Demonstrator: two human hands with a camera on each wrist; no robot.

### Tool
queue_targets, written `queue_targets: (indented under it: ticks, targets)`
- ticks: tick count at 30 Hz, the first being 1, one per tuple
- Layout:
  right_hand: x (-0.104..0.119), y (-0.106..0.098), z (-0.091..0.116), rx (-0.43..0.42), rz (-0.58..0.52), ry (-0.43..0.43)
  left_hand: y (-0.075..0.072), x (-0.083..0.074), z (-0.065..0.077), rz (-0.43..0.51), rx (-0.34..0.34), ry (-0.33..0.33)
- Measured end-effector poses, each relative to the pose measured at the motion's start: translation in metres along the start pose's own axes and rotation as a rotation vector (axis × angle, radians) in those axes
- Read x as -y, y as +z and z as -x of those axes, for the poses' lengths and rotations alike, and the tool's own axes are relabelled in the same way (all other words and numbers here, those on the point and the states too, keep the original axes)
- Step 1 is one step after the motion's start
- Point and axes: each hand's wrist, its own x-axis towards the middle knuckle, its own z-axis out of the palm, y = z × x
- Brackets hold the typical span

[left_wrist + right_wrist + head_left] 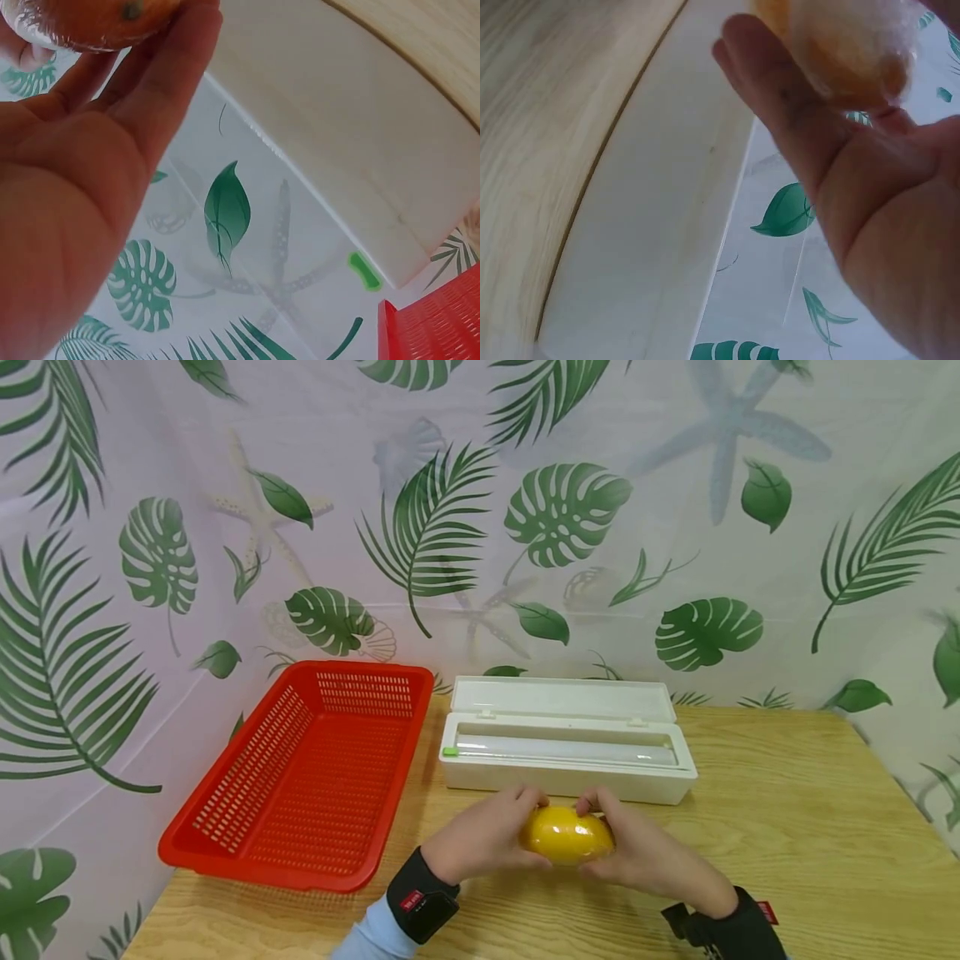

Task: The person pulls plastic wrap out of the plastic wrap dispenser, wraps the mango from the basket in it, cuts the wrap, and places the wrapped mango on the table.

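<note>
A smooth yellow oval fruit (567, 835) is held between both hands above the table, in front of the white cling film dispenser (570, 782). Clear film covers the fruit, shiny and wrinkled in the wrist views. My left hand (491, 833) grips its left end, and my right hand (637, 847) grips the right end, thumbs and fingers curved round it. In the left wrist view a small dark stem spot shows on the fruit (90, 19). The dispenser's lid (562, 697) stands open, with a film roll (562, 750) inside and a green slider (450, 751) at the left.
To the left, a red plastic basket (330, 793) with perforated walls stands on the wooden table (795, 827). Behind the table hangs a leaf-patterned cloth (465, 527). Black bands (422, 893) are strapped round both wrists.
</note>
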Motion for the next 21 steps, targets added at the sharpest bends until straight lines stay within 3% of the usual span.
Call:
queue_targets:
  ticks: [7,21]
  targets:
    - [-0.004,0.007,-0.003,0.075,0.110,0.042,0.015,0.000,-0.003,-0.109,0.036,0.000]
    - [-0.009,0.027,-0.005,0.070,0.285,0.033,0.042,0.000,-0.009,-0.343,0.109,-0.061]
